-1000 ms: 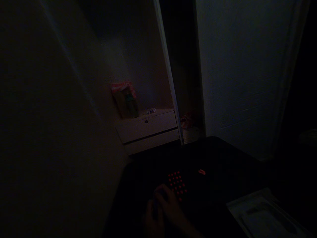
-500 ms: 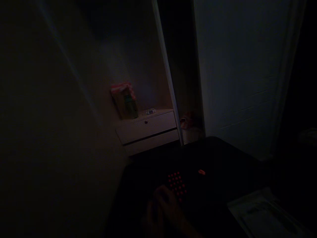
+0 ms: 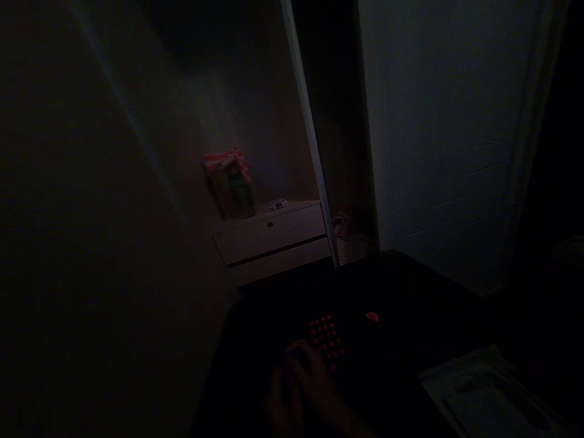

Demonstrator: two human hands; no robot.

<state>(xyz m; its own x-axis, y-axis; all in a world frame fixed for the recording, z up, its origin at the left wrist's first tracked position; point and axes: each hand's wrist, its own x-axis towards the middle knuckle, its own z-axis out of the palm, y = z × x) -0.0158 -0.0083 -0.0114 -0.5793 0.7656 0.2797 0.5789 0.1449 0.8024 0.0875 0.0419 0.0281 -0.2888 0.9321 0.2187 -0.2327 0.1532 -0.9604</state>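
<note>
The scene is very dark. My right hand [image 3: 312, 380] rests low in the middle on a black surface [image 3: 410, 292], its fingers curled down just in front of a grid of several small red dots [image 3: 326, 342]. My left hand [image 3: 279, 404] shows only as a dim shape pressed against the right one, with something dark between them that I cannot make out. A single red oval piece [image 3: 372, 316] lies on the black surface to the right of the dots, apart from both hands.
A pale two-drawer unit [image 3: 274, 240] stands at the back against the wall, with a red-and-yellow packet [image 3: 230, 182] on top. A white upright edge [image 3: 310, 140] rises beside it. Pale flat sheets [image 3: 479, 389] lie at the lower right.
The picture dimmed half a second ago and has brightened again. Both hands stay by the red dots, barely shifted.
</note>
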